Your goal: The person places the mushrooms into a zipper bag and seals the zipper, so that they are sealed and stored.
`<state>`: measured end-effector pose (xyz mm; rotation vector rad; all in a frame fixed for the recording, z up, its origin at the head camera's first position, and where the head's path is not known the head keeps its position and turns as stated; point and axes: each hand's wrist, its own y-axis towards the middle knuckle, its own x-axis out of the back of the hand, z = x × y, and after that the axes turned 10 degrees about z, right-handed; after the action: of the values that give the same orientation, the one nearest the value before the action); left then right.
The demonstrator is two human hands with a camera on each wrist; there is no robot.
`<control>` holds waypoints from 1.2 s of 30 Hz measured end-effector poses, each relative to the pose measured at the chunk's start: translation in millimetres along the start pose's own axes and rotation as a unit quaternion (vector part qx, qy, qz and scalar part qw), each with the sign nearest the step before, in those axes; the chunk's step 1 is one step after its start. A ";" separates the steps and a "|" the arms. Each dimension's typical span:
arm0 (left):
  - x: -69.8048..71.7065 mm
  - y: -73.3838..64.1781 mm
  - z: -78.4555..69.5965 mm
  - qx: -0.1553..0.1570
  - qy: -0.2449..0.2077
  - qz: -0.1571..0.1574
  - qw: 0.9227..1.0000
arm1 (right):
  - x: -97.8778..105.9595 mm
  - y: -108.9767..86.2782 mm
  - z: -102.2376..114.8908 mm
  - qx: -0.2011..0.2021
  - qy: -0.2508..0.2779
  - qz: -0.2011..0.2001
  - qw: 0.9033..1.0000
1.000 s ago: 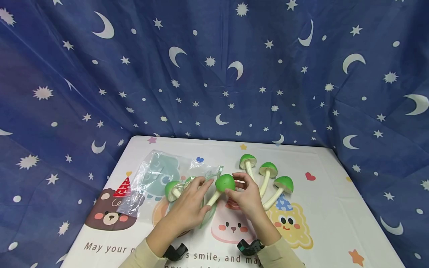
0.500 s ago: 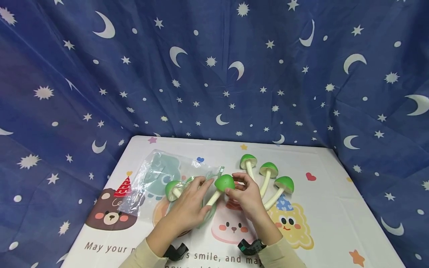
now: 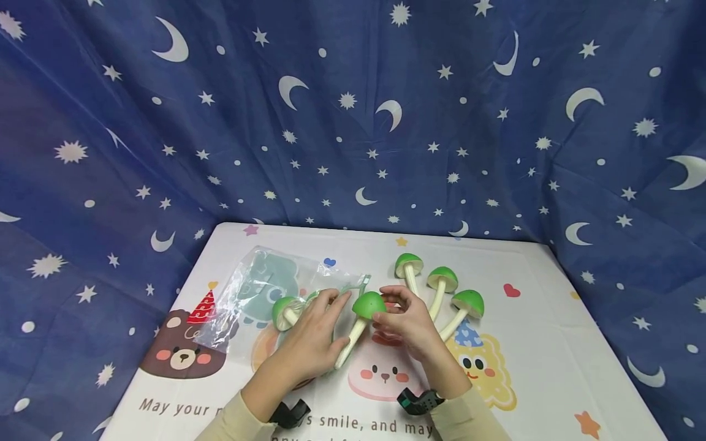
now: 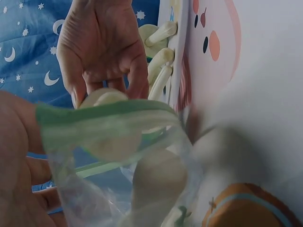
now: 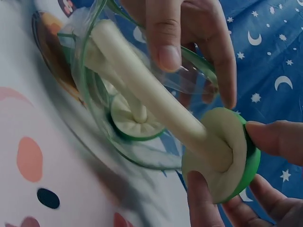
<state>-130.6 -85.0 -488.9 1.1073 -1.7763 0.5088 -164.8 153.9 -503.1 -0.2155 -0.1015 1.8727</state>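
Observation:
My right hand (image 3: 408,320) pinches a toy mushroom (image 3: 368,305) by its green cap, thumb on one side and fingers on the other. Its cream stem slants down to the left, and in the right wrist view the stem's tip lies at the mouth of a clear zip bag (image 5: 102,120). Beside that mouth, my left hand (image 3: 310,335) holds the bag by its green-edged rim, which stands apart as a loop. Another green mushroom (image 3: 284,313) is inside the bag, partly hidden by my left hand. Most of the bag lies flat toward the left.
Three loose green mushrooms (image 3: 442,280) lie on the table (image 3: 557,355) just beyond my right hand, stems toward me. A blue star-patterned curtain (image 3: 353,122) hangs behind the table. Printed cartoon figures cover the white tablecloth.
The pinched mushroom has tipped so its stem points more toward me, and more of the stem shows. My right wrist has shifted slightly right. The left hand stays in place.

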 end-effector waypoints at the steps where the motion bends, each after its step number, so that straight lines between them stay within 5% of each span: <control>1: -0.2 0.0 0.0 0.000 -0.001 0.001 1.000 | -0.5 0.7 -0.4 -0.004 -0.002 0.007 1.000; 12: -3.1 0.3 -0.9 -0.003 0.003 0.007 1.000 | -15.2 7.8 -6.4 -0.005 0.002 0.016 1.000; 36: 3.7 -3.4 0.2 -0.007 -0.027 0.035 0.999 | -37.5 28.9 -26.9 -0.016 0.059 -0.043 0.997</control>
<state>-128.4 -88.6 -486.1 1.0610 -1.8678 0.5123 -175.4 108.3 -531.0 -0.3377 -0.0600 1.7689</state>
